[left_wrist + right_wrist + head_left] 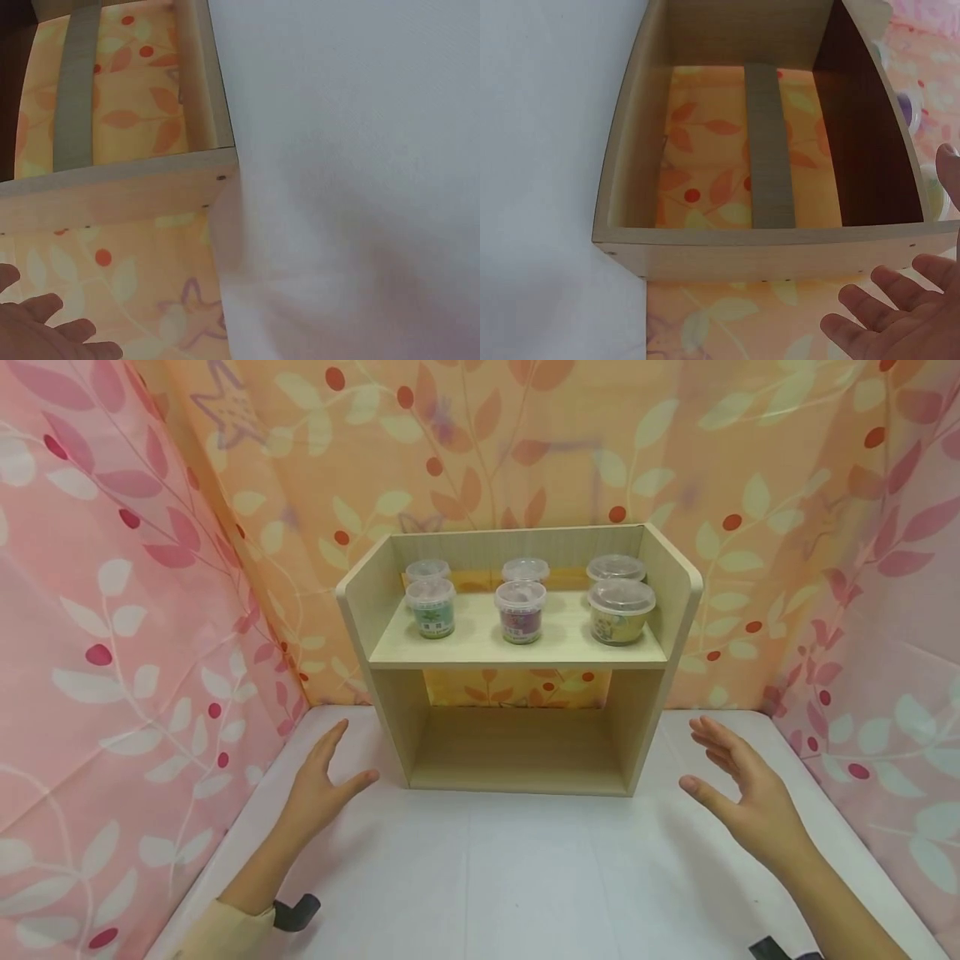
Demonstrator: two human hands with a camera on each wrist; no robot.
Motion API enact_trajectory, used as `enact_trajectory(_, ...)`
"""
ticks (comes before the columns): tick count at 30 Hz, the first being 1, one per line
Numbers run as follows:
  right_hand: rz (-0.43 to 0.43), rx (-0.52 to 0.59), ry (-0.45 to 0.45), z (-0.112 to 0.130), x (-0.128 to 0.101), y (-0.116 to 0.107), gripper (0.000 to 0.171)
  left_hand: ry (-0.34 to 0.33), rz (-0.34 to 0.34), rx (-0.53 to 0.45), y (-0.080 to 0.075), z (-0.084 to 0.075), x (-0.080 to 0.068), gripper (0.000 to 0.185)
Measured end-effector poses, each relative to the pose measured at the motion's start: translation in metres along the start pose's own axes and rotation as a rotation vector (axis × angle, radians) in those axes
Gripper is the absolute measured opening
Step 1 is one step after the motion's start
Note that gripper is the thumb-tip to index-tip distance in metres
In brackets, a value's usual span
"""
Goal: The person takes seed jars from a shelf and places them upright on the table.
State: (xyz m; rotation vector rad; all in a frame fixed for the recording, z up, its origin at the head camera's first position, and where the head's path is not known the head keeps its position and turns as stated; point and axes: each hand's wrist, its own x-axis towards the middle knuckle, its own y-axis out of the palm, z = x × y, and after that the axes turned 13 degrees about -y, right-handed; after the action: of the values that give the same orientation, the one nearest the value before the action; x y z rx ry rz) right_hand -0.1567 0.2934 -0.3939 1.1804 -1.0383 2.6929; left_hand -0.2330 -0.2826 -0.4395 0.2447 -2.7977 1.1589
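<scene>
A pale wooden two-tier shelf (480, 653) stands on the white table. On its upper board are several small lidded plastic tubs in two rows. The front row has a green-labelled tub (433, 610), a purple one (521, 612) and a wider yellow one (620, 614). To the shelf's left, my left hand (315, 789) is held in the air, thumb spread from the fingers, touching nothing. Likewise my right hand (750, 793) hovers off the shelf's right side with its fingers extended. Both wrist views show the fingers apart from the shelf's side panels.
The shelf's lower compartment (517, 747) has an open back, with a wooden strip (769, 142) across it. A white cloth (525, 868) covers the table. Patterned curtains, orange (495, 443) behind and pink (97, 610) at the sides, enclose the table.
</scene>
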Motion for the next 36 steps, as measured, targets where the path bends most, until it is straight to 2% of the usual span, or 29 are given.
enact_trajectory(8, 0.001, 0.052, 0.014, 0.007, 0.004, 0.003, 0.084, -0.008, 0.0, -0.098, 0.009, -0.006, 0.004, 0.099)
enact_trajectory(15, -0.008, 0.118, -0.026, 0.011, 0.01, 0.006, 0.084, 0.015, 0.003, -0.191, 0.016, -0.008, 0.009, 0.094)
enact_trajectory(24, 0.003, 0.166, -0.043, 0.023, 0.023, 0.007, 0.081, -0.031, 0.015, -0.297, 0.023, -0.013, 0.015, 0.087)
enact_trajectory(27, 0.009, 0.162, -0.039, 0.027, 0.027, 0.007, 0.079, -0.038, 0.025, -0.325, 0.024, -0.02, 0.015, 0.085)
enact_trajectory(31, 0.007, 0.173, -0.047, 0.032, 0.034, 0.007, 0.077, -0.04, 0.044, -0.358, 0.02, -0.037, 0.009, 0.083)
enact_trajectory(36, 0.006, 0.178, -0.062, 0.038, 0.042, 0.008, 0.076, -0.014, 0.038, -0.382, 0.029, -0.029, 0.015, 0.082)
